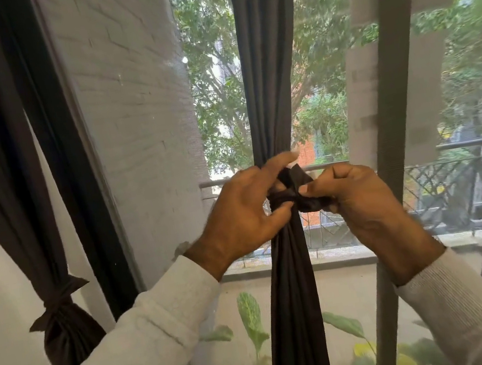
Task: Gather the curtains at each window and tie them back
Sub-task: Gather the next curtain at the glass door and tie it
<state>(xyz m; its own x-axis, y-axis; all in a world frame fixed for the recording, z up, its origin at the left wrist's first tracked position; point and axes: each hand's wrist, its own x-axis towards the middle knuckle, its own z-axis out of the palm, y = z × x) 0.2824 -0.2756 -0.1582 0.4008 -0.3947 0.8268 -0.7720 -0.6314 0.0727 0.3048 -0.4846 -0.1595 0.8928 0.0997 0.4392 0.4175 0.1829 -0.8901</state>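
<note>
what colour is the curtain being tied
Dark brown curtain, seen in the head view.

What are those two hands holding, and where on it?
Both the left hand and the right hand pinch the dark tie wrapped round the gathered middle curtain, at its knot.

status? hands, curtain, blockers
Left hand and right hand both pinching the tie. Middle curtain gathered, knot unfinished. Left curtain tied. No blockers.

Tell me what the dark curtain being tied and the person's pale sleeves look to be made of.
The dark brown gathered curtain looks like soft, matte woven cloth, falling in fine folds. The pale grey sleeves look like ribbed knit, perhaps wool or cotton.
</note>
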